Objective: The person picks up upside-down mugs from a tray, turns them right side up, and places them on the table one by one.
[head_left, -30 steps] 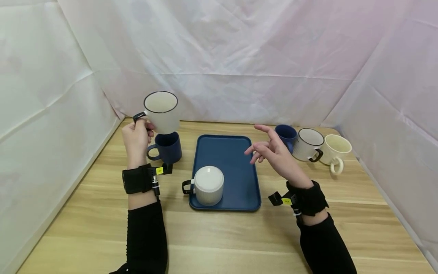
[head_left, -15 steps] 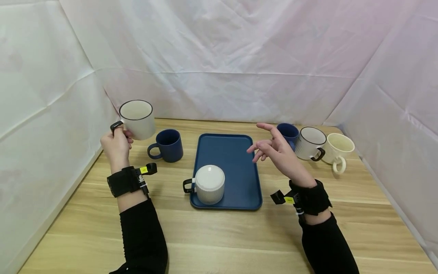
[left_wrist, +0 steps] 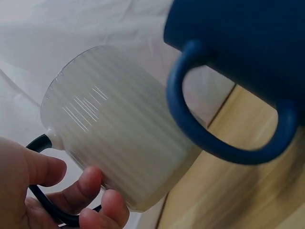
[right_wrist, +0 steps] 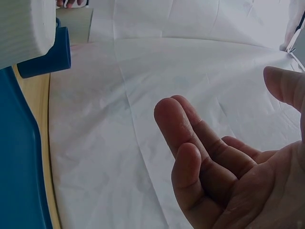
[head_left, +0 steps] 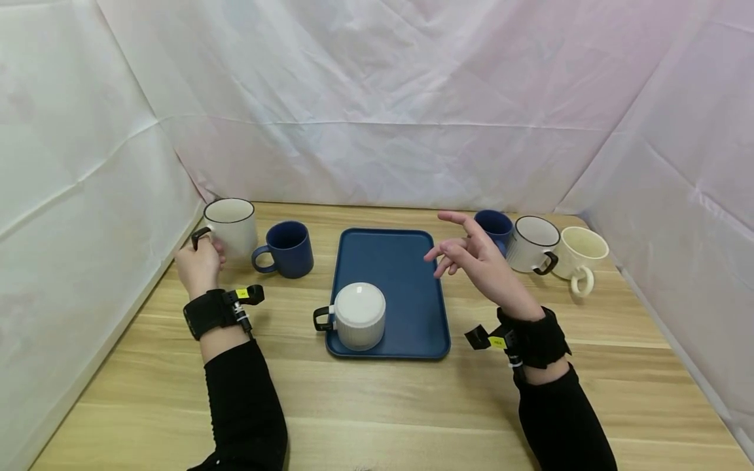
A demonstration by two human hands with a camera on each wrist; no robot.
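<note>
Two hands are in view over the light wooden tabletop (head_left: pixel 377 405). The left hand (head_left: pixel 199 265) curls its fingers (left_wrist: pixel 90 183) round the black handle of a cream ribbed mug with a dark rim (head_left: pixel 231 226), which stands upright left of the rectangular blue tray (head_left: pixel 406 275), at the tabletop's far left edge. A dark blue mug (head_left: pixel 287 248) stands between that mug and the tray. The right hand (head_left: pixel 474 261) hovers just right of the tray, fingers loosely spread, holding nothing. On the tray's near left corner sits a white ribbed mug upside down (head_left: pixel 358 315). Right of the tray stand three more mugs (head_left: pixel 538 245).
</note>
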